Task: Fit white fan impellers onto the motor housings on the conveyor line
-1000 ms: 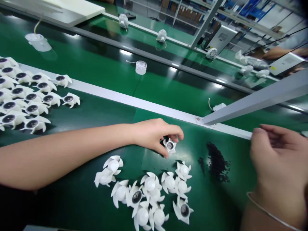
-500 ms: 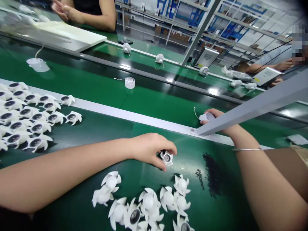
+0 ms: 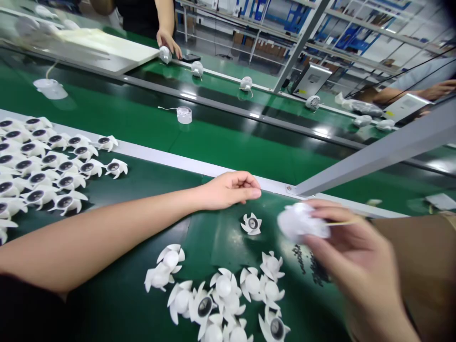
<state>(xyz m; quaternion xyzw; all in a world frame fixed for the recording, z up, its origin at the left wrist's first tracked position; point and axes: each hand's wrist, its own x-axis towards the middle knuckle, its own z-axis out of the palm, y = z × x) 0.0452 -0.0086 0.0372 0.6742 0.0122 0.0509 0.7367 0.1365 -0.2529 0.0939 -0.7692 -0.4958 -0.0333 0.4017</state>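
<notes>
My right hand [image 3: 359, 256] grips a white round housing [image 3: 297, 222], blurred by motion, above the green work surface; a pale wire trails from it across the fingers. My left hand [image 3: 233, 191] rests by the white rail, its fingers curled in with the thumb against them and nothing showing between. Just below it lies a single white fan blade [image 3: 251, 223], hub opening facing up. Closer to me is a loose cluster of fan blades [image 3: 224, 287], mostly with their domed side up. Small black parts [image 3: 318, 270] lie in a pile partly behind my right hand.
Rows of fan blades [image 3: 39, 178] cover the left side. Beyond the white rail [image 3: 160, 155], a green belt carries housings with wires [image 3: 184, 115]. A slanted metal post [image 3: 366, 156] rises at right beside a cardboard box [image 3: 413, 251]. Across the belt, a co-worker's hand [image 3: 167, 42] touches a housing.
My left hand has let go of the fan blade and moved up toward the rail. My right hand has brought the housing from the belt over the work surface. The co-worker's hand has reached a housing.
</notes>
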